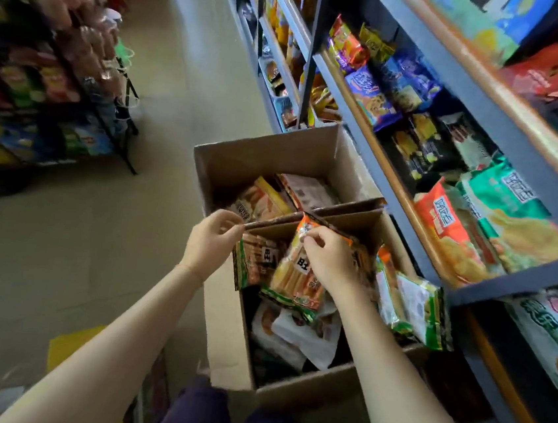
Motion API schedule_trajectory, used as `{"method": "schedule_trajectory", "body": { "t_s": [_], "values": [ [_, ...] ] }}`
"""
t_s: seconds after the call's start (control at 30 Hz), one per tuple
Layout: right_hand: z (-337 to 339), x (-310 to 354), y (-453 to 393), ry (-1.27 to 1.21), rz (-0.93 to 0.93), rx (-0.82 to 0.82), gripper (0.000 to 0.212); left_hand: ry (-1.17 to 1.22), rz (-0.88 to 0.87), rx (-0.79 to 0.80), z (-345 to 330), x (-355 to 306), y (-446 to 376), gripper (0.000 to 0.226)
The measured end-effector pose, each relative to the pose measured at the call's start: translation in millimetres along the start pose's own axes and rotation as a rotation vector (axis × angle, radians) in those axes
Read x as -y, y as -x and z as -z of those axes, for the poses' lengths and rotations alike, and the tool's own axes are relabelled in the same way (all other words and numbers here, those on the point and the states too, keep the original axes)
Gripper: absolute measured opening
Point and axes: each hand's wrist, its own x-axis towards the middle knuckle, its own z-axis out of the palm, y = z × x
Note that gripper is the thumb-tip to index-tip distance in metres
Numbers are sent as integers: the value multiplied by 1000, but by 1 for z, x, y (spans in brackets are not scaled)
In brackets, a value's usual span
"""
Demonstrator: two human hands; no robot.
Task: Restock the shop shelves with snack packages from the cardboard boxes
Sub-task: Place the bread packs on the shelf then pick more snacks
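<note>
Two open cardboard boxes stand on the floor beside the shelves, the near box (233, 341) below me and the far box (241, 162) behind it. My right hand (331, 258) pinches the top of an orange and green snack package (298, 278) above the near box. My left hand (212, 239) is at the near box's far rim, its fingers curled on the top edge of a second snack package (252, 260). More packages (412, 308) lean upright at the box's right side. White bags (295, 333) lie deeper inside.
Blue metal shelves (417, 226) on the right hold green and orange snack bags (496, 227) and blue cookie packs (375, 97). A rack of chip bags (43, 83) stands across the aisle on the left. A yellow item (70, 344) lies by my left forearm.
</note>
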Motion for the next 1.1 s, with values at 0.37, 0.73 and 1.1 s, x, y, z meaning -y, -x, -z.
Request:
{"method": "schedule_trajectory", "body": {
  "t_s": [0.37, 0.73, 1.1],
  "values": [
    [-103, 32, -208, 183, -301, 47, 35, -518, -128, 29, -1, 96, -196, 89],
    [-159, -8, -278, 326, -643, 307, 73, -517, -225, 106, -7, 134, -217, 97],
    [-191, 5, -276, 926, -319, 70, 60, -393, -248, 49, -1, 142, -218, 81]
  ]
}}
